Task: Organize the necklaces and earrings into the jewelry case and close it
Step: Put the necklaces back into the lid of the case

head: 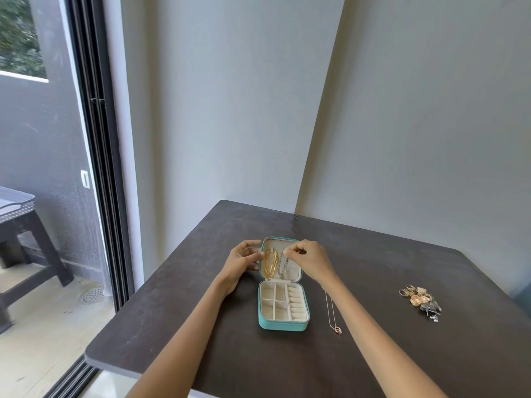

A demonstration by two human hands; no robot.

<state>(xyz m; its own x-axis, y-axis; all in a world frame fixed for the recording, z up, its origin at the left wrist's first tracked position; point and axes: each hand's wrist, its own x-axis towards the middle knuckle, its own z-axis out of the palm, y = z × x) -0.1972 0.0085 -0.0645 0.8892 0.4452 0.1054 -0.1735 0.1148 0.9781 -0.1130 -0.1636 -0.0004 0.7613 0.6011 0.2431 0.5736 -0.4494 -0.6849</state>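
1. A dark brown table (201, 326) with a matte, faintly mottled top and rounded corners stands against a plain pale wall.
2. On it lies an open jewelry case (283, 324), teal on the outside with rounded corners and a cream, soft-looking lining. Its lid (296, 272) lies folded back away from the person.
3. The case's base is split into small square compartments on the left and a column of padded ring rolls on the right.
4. Inside the lid, gold chain necklaces (270, 263) hang in a bunch on the left; a thin silver necklace (283, 268) hangs beside them.
5. The left hand (242, 261) holds the lid's left edge, its fingers curled around it.
6. The right hand (309, 259) pinches the top of the silver necklace with bent fingertips.
7. A fine rose-gold necklace (332, 314) with a small round pendant lies stretched on the table just right of the case.
8. Further right, well apart, sits a heap of earrings (420, 301), gold and dark silver, shiny and tangled.
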